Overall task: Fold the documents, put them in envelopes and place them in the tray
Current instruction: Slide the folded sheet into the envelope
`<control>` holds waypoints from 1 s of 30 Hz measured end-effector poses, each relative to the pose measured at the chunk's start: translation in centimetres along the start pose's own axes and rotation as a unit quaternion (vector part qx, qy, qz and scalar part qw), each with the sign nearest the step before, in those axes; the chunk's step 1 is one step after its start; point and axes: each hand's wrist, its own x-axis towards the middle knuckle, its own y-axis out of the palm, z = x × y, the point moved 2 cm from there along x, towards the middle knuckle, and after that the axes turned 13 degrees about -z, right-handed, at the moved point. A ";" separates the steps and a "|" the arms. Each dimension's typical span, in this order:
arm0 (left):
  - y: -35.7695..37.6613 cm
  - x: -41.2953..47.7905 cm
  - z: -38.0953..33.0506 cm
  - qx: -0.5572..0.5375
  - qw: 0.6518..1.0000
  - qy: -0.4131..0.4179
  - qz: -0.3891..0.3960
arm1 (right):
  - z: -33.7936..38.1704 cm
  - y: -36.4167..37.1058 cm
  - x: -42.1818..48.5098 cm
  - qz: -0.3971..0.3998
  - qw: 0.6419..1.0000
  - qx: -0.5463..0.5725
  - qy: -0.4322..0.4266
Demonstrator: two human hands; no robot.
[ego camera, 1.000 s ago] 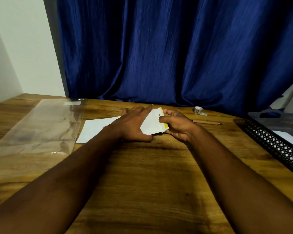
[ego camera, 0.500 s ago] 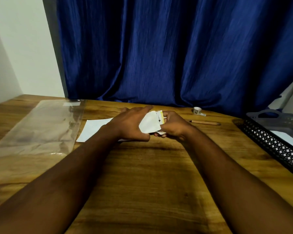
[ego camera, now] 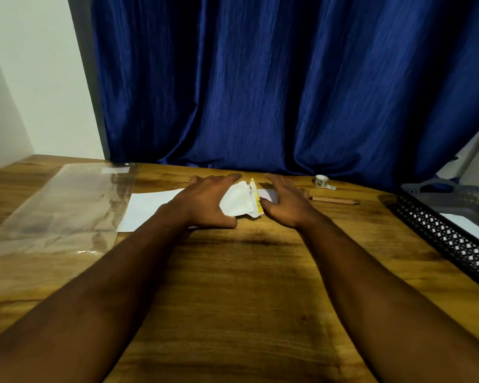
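A clear plastic sleeve lies flat on the wooden worktop, left of the left hand, its near end crinkled. Right of the right hand a small tape roll sits near a pencil lying flat. Beyond both hangs a blue curtain, with a pale wall to its left

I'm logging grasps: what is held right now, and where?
The left hand grips the white envelope by its left end. The right hand lies open beside its yellow-striped end, gripping nothing.
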 end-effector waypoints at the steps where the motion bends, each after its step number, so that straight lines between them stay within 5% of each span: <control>1: 0.0 0.0 0.0 -0.002 1.000 0.001 -0.001 | 0.3 0.5 0.1 0.039 0.999 -0.034 -0.012; 4: -0.1 -0.1 -0.1 -0.008 1.000 0.001 0.003 | 0.4 1.1 0.4 0.099 0.987 -0.120 -0.033; 9: -0.2 -0.1 0.2 -0.010 1.000 0.000 0.006 | 0.9 -1.0 0.2 0.085 0.979 -0.174 -0.067; 19: -0.5 -0.5 0.3 -0.023 1.000 -0.010 -0.002 | 1.0 -1.6 -0.3 0.117 0.988 -0.100 -0.013; 26: -0.1 -0.3 1.0 -0.034 0.999 -0.011 -0.006 | -0.2 -1.6 -0.4 -0.021 0.990 0.129 0.060; 30: -0.2 -0.2 0.6 -0.019 1.000 -0.015 -0.003 | -1.7 -2.1 0.3 -0.120 0.931 0.305 0.162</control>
